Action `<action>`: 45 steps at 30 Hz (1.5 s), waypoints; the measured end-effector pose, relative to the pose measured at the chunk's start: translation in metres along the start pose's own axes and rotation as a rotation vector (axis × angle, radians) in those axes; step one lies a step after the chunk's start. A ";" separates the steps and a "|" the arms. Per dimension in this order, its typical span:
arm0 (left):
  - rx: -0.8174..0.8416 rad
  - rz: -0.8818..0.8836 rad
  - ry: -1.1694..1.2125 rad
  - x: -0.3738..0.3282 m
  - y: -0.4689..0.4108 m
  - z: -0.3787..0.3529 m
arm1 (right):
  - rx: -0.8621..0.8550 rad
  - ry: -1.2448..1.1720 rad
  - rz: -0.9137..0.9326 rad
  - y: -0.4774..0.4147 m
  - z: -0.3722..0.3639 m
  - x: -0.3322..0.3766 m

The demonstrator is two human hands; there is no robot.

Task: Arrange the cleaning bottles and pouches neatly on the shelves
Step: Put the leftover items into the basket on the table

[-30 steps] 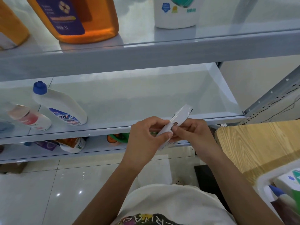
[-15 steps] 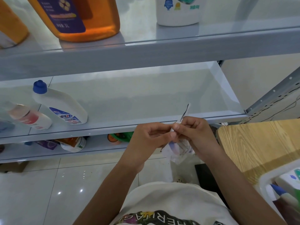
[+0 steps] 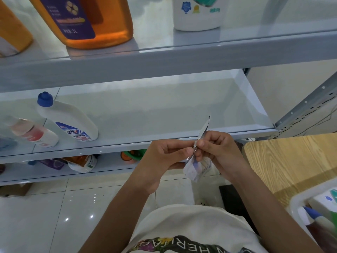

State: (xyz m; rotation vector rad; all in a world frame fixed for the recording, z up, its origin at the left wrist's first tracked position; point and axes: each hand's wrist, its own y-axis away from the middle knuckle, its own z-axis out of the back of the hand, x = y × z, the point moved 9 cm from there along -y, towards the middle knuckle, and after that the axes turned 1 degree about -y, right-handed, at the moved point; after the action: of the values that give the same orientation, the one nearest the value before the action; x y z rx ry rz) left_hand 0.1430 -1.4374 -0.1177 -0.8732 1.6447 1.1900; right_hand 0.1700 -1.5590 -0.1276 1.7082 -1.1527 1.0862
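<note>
A person's left hand and right hand pinched a small, thin white-and-blue plastic pouch between thumbs and curled fingertips. They held it edge-on just in front of the pale grey metal middle shelf. A white plastic bottle with a blue cap stood toward that shelf's left end, well apart from the pouch.

A pouch sits between the fingers. Behind them runs a shelf, a bottle on it well to their left; the worktop lies to their right.
</note>
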 end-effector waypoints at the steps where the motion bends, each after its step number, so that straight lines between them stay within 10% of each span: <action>1: -0.010 -0.012 -0.038 -0.002 0.001 0.000 | -0.003 0.012 0.002 0.001 0.000 -0.001; 8: -0.083 -0.259 -0.504 -0.024 0.007 -0.009 | -0.031 0.048 0.001 0.003 0.000 -0.007; 18: -0.127 -0.106 -0.738 -0.006 0.004 -0.002 | -0.085 0.165 0.005 0.010 -0.003 -0.003; 31: -0.743 -0.411 -0.804 -0.033 0.033 0.030 | -0.181 0.331 -0.058 0.017 0.000 -0.007; 45: -0.448 -0.890 -1.399 -0.026 0.037 -0.047 | -0.145 0.406 -0.394 0.020 -0.008 -0.041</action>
State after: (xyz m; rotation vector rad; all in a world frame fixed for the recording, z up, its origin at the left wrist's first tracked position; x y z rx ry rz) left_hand 0.1063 -1.4711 -0.0751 -0.6031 -0.1616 1.0366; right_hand 0.1401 -1.5453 -0.1607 1.4360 -0.5930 1.0102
